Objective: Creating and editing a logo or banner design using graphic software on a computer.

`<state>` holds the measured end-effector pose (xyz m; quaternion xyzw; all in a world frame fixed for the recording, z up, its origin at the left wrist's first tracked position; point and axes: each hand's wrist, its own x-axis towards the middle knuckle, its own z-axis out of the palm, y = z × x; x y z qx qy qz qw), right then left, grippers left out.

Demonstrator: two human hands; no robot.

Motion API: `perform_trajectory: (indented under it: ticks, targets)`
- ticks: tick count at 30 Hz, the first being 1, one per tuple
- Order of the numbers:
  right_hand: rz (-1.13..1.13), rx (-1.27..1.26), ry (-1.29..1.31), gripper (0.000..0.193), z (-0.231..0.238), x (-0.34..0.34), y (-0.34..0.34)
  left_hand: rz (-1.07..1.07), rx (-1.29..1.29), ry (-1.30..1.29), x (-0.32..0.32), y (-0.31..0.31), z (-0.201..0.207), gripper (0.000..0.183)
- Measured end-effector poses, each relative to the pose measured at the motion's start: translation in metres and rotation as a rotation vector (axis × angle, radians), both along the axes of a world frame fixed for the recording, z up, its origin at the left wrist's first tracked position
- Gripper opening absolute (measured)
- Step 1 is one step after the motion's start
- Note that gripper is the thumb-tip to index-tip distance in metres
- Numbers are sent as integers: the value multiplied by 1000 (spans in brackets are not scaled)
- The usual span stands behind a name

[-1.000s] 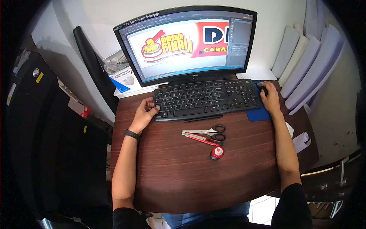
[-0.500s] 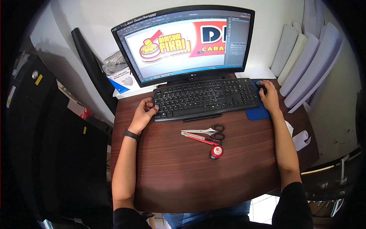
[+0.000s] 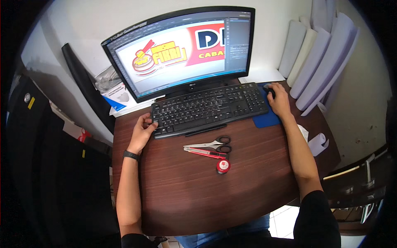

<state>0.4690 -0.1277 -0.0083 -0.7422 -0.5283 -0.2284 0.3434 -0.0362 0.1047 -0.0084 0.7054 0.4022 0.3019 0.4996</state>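
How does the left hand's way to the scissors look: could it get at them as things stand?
Probably yes: the left hand rests at the left end of the keyboard, the scissors lie nearby on the desk, and nothing seems to block the way between.

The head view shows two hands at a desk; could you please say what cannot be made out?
Head view: most of the mouse, covered by the right hand.
Head view: whether the left hand presses a key of the keyboard, too small to tell.
Head view: fine text on the monitor, blurred and small.
Head view: the jeans, partly hidden by the desk and cut off by the lower edge.
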Motion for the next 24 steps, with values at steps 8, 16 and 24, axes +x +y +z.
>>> perform_trajectory:
  ticks: [8,16,24]
  targets:
    - [-11,7,21,28,0,-3,0,-1,-28,-48,1,-3,4,63]
    - [-6,7,26,27,3,-4,1,4,-18,-48,3,-5,6,61]
    - [1,69,-56,26,-1,2,-1,56,53,-58,8,-8,-5,54]
